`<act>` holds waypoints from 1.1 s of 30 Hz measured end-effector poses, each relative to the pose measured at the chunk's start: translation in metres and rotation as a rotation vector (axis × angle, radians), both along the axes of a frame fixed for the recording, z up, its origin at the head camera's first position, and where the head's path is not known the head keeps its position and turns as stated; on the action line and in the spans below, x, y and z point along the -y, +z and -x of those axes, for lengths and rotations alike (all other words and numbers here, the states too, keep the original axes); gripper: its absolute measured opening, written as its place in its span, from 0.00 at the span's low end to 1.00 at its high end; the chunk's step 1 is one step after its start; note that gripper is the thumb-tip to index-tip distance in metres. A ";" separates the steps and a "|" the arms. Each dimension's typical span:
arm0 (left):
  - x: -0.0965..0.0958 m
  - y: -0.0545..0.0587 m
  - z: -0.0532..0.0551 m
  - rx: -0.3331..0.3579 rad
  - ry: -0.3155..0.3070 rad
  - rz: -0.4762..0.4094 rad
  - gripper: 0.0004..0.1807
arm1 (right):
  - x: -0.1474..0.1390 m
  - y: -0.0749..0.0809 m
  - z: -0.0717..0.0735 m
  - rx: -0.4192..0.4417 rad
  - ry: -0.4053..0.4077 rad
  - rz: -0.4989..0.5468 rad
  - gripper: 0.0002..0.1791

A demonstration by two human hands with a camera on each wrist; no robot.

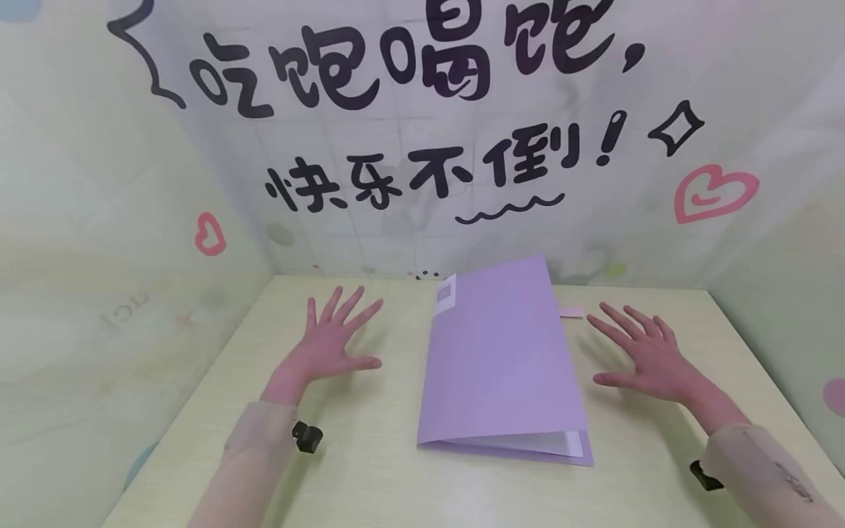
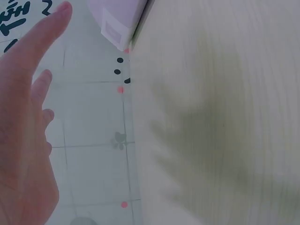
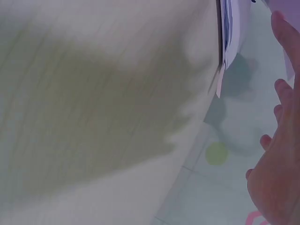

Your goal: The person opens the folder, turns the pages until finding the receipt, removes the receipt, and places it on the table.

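Note:
A light purple folder [image 1: 502, 359] lies on the pale wooden table [image 1: 370, 484], its cover slightly raised so that white sheets [image 1: 535, 443] show at the near edge. A white label [image 1: 445, 295] sits at its upper left corner, and a pink tab [image 1: 571, 312] sticks out on the right. To the left of the folder, my left hand [image 1: 330, 341] hovers with its fingers spread, touching nothing. On the other side my right hand [image 1: 647, 359] is held likewise above the table, apart from the folder. Each wrist view shows the hand's shadow on the wood.
Behind the table stands a pale fabric wall [image 1: 370, 242] with large black writing and a pink heart [image 1: 716, 194]. Similar walls close in the left [image 1: 119, 293] and right [image 1: 785, 293] sides. A small black device [image 1: 307, 437] is on the left wrist, another [image 1: 706, 475] on the right.

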State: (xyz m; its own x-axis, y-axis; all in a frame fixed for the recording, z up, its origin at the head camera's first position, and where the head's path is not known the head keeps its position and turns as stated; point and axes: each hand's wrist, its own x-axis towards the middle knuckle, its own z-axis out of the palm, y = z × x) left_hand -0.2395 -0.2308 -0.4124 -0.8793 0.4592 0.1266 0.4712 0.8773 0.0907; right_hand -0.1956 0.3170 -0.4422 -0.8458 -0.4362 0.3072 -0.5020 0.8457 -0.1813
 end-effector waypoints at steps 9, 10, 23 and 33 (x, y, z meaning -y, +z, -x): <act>-0.012 -0.010 -0.014 0.002 -0.009 -0.100 0.55 | 0.011 -0.020 0.012 0.037 0.041 0.073 0.49; -0.013 -0.011 -0.016 0.007 -0.010 -0.115 0.55 | 0.012 -0.022 0.013 0.047 0.044 0.081 0.49; -0.043 -0.022 -0.041 0.054 -0.065 -0.250 0.54 | 0.019 -0.042 0.017 0.196 0.069 0.144 0.42; -0.073 -0.022 -0.051 0.069 -0.177 -0.311 0.53 | 0.023 -0.042 0.017 0.263 0.064 0.135 0.40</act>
State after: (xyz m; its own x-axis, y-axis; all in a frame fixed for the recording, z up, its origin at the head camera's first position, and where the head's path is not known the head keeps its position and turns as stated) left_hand -0.1881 -0.1573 -0.4345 -0.8012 0.5536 0.2273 0.5965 0.7083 0.3774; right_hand -0.2127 0.2941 -0.4845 -0.8760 -0.4614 0.1402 -0.4746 0.7732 -0.4206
